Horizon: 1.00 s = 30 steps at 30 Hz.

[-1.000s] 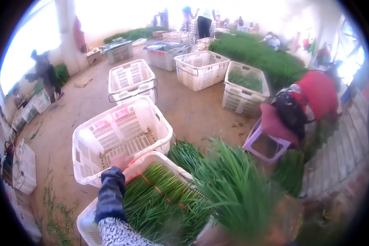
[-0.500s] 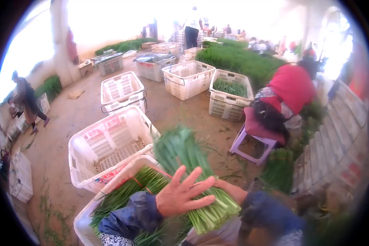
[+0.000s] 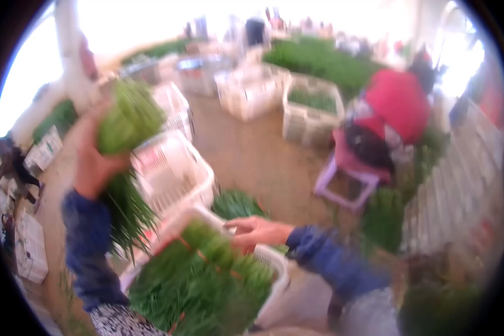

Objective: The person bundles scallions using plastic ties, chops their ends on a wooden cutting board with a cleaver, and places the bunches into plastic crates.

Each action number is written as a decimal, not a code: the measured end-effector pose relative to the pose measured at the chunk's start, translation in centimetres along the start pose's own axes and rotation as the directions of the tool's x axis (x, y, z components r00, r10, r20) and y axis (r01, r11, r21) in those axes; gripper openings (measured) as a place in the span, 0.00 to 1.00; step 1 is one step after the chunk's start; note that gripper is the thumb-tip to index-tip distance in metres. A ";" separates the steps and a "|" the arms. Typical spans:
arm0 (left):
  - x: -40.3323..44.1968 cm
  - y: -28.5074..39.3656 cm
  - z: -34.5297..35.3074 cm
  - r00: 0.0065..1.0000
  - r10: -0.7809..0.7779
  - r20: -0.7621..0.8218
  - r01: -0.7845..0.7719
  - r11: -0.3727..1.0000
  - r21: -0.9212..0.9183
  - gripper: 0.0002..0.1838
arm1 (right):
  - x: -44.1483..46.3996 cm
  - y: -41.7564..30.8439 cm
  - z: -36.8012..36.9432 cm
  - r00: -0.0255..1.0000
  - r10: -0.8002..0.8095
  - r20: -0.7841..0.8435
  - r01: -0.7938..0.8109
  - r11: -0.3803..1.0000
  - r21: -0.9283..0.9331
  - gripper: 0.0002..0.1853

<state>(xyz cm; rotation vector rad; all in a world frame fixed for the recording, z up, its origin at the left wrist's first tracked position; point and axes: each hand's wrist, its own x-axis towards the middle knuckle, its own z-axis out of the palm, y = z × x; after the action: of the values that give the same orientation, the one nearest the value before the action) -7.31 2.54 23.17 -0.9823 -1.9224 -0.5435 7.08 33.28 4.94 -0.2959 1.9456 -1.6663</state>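
Note:
Raised at the left, my left hand point(image 3: 92, 154) grips a bunch of chives point(image 3: 131, 117). Its pale stem ends point up and its dark leaves hang below the hand. My right hand point(image 3: 257, 232) is over the far right side of the near white crate point(image 3: 277, 274), fingers stretched out, with nothing visible in them. Under it, bunches of chives point(image 3: 201, 285) with orange-red bands fill that crate. More green leaves point(image 3: 238, 204) show just beyond the crate's far rim, close to my right hand. Motion blurs both hands and the greens.
Another white crate point(image 3: 173, 173) stands just beyond the near one. Farther off are more crates point(image 3: 252, 95), one holding greens point(image 3: 313, 101). A person in red point(image 3: 397, 106) is at the right by a purple stool point(image 3: 347, 187). Greens point(image 3: 325, 59) cover a wide area behind.
My left hand has swung up and left with the bunch of chives, now stem ends up. My right hand has moved left to the crate's far side. The banded bunches are more exposed.

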 end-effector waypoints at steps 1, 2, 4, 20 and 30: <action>0.4 -2.4 0.4 0.973 -0.228 0.030 0.229 0.973 -0.036 0.43 | -1.1 2.6 -0.6 0.999 0.047 0.004 -0.047 0.999 0.003 0.32; 0.4 -7.6 0.9 0.979 -0.201 0.036 0.198 0.978 0.065 0.46 | -2.7 3.8 -0.8 0.997 0.056 -0.044 -0.055 0.998 0.023 0.31; 1.0 -13.9 -0.1 0.985 -0.166 -0.048 0.172 0.967 0.190 0.48 | -5.9 3.2 -2.4 0.989 0.002 -0.145 -0.034 0.975 -0.219 0.31; -27.6 -18.9 29.1 0.443 -0.657 0.611 0.710 0.673 0.209 0.51 | -21.7 15.5 -9.1 0.340 0.362 -0.868 -0.224 0.928 0.299 0.15; -25.3 -18.3 35.9 0.394 -0.401 0.827 0.426 0.877 0.222 0.39 | -20.4 16.7 -10.1 0.337 0.329 -0.882 -0.269 0.931 0.245 0.18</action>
<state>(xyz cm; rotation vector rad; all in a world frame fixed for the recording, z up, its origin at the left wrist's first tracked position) -32.96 5.84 -16.78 -0.8293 -3.1582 -0.3546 21.41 55.48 -4.93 1.2654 2.4275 -1.7442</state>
